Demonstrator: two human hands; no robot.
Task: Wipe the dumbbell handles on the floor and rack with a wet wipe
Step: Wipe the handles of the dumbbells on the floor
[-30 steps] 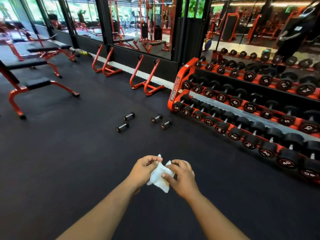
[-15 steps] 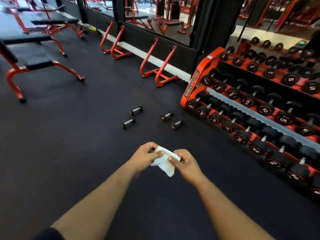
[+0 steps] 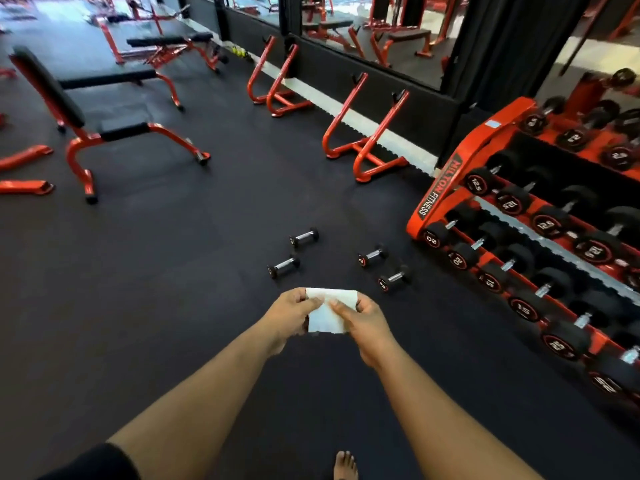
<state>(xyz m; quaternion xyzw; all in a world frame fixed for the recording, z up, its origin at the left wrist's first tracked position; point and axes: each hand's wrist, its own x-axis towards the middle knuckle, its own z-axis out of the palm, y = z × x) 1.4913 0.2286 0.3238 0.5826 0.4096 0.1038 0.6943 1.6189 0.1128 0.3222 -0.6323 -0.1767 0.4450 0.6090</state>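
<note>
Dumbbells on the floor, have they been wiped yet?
Not yet, it seems. The wet wipe is spread between the left hand and right hand, away from any handle. The four floor dumbbells and the rack are all still left to wipe.

The black floor (image 3: 156, 289) is carrying four small dumbbells (image 3: 304, 237) lying on their sides near the rack's left end, in two loose pairs. The red rack (image 3: 446, 188) is standing on the floor at the right, holding rows of black dumbbells on its tiers. A red bench (image 3: 104, 133) is resting on the floor at the left, and red stands (image 3: 363, 157) are sitting along the wall edge. A bare foot (image 3: 344, 465) is standing at the near edge.
</note>
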